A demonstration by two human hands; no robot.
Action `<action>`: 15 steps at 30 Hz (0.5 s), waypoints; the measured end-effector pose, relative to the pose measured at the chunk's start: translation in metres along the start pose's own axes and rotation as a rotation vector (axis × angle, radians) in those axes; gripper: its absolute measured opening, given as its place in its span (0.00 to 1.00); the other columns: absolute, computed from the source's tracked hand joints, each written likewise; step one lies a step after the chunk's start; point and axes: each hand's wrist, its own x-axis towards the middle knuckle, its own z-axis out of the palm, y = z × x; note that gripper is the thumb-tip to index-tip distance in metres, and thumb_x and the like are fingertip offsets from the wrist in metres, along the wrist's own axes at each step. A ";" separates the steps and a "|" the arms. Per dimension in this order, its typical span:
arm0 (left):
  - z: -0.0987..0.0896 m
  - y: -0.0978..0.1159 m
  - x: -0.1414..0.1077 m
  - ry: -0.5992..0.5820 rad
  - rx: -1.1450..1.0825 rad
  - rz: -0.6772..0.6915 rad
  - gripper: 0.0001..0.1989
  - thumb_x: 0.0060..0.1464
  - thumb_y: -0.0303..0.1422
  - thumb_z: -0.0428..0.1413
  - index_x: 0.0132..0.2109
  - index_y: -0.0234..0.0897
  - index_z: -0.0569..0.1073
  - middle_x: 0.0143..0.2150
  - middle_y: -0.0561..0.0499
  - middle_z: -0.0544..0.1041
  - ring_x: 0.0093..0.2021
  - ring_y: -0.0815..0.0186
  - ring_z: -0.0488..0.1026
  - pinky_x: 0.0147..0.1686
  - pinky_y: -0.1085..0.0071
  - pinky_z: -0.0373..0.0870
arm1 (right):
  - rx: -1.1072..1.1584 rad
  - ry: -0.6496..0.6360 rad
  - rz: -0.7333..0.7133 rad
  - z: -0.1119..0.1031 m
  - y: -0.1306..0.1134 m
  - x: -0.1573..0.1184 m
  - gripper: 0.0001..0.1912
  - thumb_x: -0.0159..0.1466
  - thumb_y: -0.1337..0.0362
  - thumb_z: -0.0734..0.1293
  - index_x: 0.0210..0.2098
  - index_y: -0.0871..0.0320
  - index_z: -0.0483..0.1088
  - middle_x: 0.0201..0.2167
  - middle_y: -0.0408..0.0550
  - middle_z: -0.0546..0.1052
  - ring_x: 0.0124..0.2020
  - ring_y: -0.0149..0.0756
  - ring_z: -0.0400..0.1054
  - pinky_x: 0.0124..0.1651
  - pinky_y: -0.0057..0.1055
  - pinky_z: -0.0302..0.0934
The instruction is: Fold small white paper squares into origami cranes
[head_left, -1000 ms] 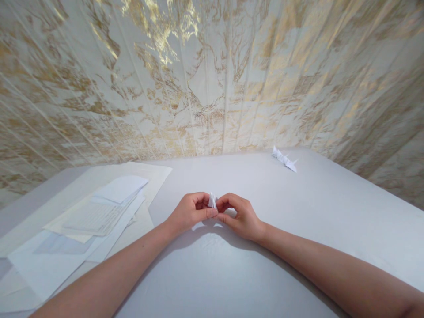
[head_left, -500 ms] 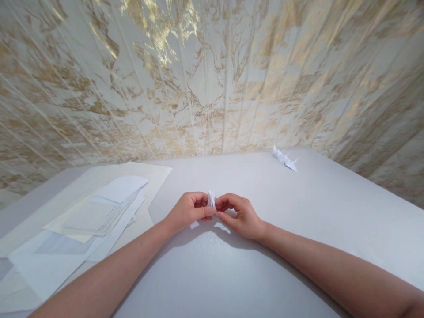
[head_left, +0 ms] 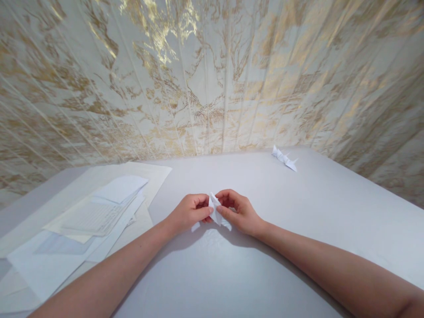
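Observation:
A small folded white paper (head_left: pixel 215 209) is held upright between both hands over the middle of the table. My left hand (head_left: pixel 192 212) pinches its left side, thumb in front and fingers behind. On the right side, the thumb and fingers of my right hand (head_left: pixel 239 213) close on the same paper. Small white paper parts show just below the hands, near each palm; whether they join the held piece I cannot tell.
Loose sheets and envelope-like papers (head_left: pixel 73 265) overlap on the left of the white table (head_left: pixel 215 274). Several small folded white paper shapes (head_left: pixel 284 158) stand in a row at the back right. A gold-patterned wall (head_left: pixel 212 88) rises behind the table.
The folded paper has turned and shows a wider face towards me. My right thumb and fingers have moved slightly up and onto its face; my left hand has barely shifted.

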 end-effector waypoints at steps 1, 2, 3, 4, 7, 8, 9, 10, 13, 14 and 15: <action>0.001 0.000 0.000 -0.008 0.002 0.002 0.09 0.42 0.35 0.55 0.28 0.32 0.70 0.22 0.53 0.69 0.23 0.70 0.66 0.25 0.73 0.62 | 0.045 -0.002 0.030 0.000 0.001 0.000 0.10 0.57 0.61 0.64 0.38 0.59 0.64 0.28 0.44 0.69 0.29 0.30 0.65 0.32 0.28 0.61; 0.001 0.000 0.000 -0.006 0.014 0.005 0.10 0.42 0.36 0.55 0.27 0.32 0.69 0.22 0.54 0.69 0.23 0.71 0.65 0.25 0.73 0.61 | 0.081 0.004 0.057 0.001 0.003 0.000 0.11 0.57 0.60 0.64 0.38 0.59 0.64 0.25 0.42 0.68 0.26 0.29 0.63 0.29 0.27 0.60; 0.002 0.000 0.001 0.006 0.039 0.009 0.10 0.43 0.37 0.54 0.26 0.33 0.68 0.22 0.54 0.67 0.22 0.71 0.64 0.24 0.73 0.60 | 0.106 0.011 0.082 0.002 0.004 0.000 0.12 0.57 0.60 0.64 0.38 0.58 0.63 0.23 0.40 0.66 0.24 0.28 0.62 0.27 0.26 0.58; 0.003 0.000 0.001 0.027 0.076 0.014 0.11 0.44 0.38 0.53 0.25 0.33 0.67 0.21 0.55 0.66 0.22 0.71 0.62 0.24 0.74 0.58 | 0.119 0.016 0.104 0.003 0.004 -0.001 0.13 0.57 0.60 0.64 0.39 0.58 0.62 0.21 0.38 0.65 0.22 0.27 0.60 0.25 0.25 0.56; 0.005 -0.002 0.002 0.106 0.231 0.014 0.14 0.47 0.39 0.50 0.21 0.36 0.61 0.18 0.57 0.60 0.20 0.72 0.57 0.22 0.74 0.53 | 0.073 -0.015 0.153 0.005 0.002 -0.002 0.12 0.57 0.60 0.63 0.39 0.58 0.61 0.18 0.35 0.62 0.18 0.25 0.57 0.22 0.23 0.52; 0.006 -0.003 0.002 0.121 0.281 0.007 0.14 0.47 0.39 0.49 0.20 0.36 0.60 0.18 0.58 0.59 0.20 0.72 0.56 0.21 0.74 0.52 | 0.027 -0.027 0.161 0.006 0.000 -0.003 0.10 0.58 0.60 0.62 0.37 0.58 0.61 0.17 0.35 0.62 0.18 0.25 0.56 0.21 0.23 0.51; 0.006 -0.003 0.002 0.127 0.324 -0.003 0.14 0.47 0.38 0.49 0.20 0.37 0.59 0.17 0.58 0.59 0.20 0.72 0.56 0.21 0.74 0.51 | -0.029 -0.030 0.162 0.006 -0.002 -0.003 0.09 0.59 0.60 0.61 0.35 0.58 0.62 0.17 0.35 0.62 0.18 0.25 0.56 0.21 0.23 0.50; 0.007 -0.003 0.001 0.133 0.358 -0.012 0.13 0.47 0.38 0.49 0.20 0.37 0.59 0.17 0.58 0.59 0.20 0.72 0.56 0.21 0.74 0.51 | -0.092 -0.024 0.154 0.007 -0.005 -0.004 0.08 0.59 0.60 0.61 0.32 0.59 0.62 0.17 0.36 0.62 0.18 0.25 0.55 0.21 0.23 0.49; 0.009 -0.002 0.000 0.133 0.407 -0.027 0.13 0.47 0.37 0.49 0.20 0.37 0.58 0.16 0.59 0.58 0.19 0.72 0.55 0.20 0.75 0.49 | -0.253 0.020 0.098 0.007 -0.009 -0.004 0.11 0.60 0.61 0.60 0.23 0.58 0.60 0.17 0.37 0.60 0.20 0.26 0.53 0.22 0.23 0.47; 0.010 -0.001 -0.001 0.130 0.411 -0.025 0.14 0.47 0.37 0.49 0.20 0.37 0.57 0.16 0.59 0.57 0.19 0.72 0.55 0.19 0.75 0.49 | -0.279 0.025 0.083 0.007 -0.010 -0.004 0.13 0.60 0.61 0.59 0.21 0.58 0.58 0.17 0.37 0.59 0.20 0.26 0.52 0.22 0.24 0.47; 0.011 0.000 -0.001 0.125 0.415 -0.019 0.14 0.47 0.38 0.49 0.20 0.38 0.57 0.15 0.59 0.57 0.19 0.72 0.54 0.19 0.75 0.48 | -0.284 0.018 0.077 0.006 -0.010 -0.004 0.13 0.60 0.61 0.59 0.20 0.58 0.57 0.16 0.37 0.58 0.20 0.26 0.51 0.22 0.24 0.46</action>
